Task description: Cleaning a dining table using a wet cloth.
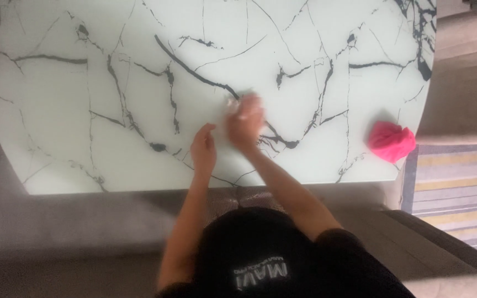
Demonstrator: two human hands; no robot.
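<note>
My right hand (244, 124) reaches over the white marble-patterned table (111, 66) and is closed around a small pale crumpled wad, perhaps tissue (233, 103), pressed on the tabletop; the hand is blurred. My left hand (203, 148) rests just beside it, nearer the table's front edge, fingers loosely curled and holding nothing. A crumpled pink cloth (391, 141) lies on the table near its right front corner, well apart from both hands.
The table's front edge (139, 190) runs across below my hands. A striped rug (459, 187) lies on the floor at the right. A grey seat or cushion (443, 243) shows at the lower right.
</note>
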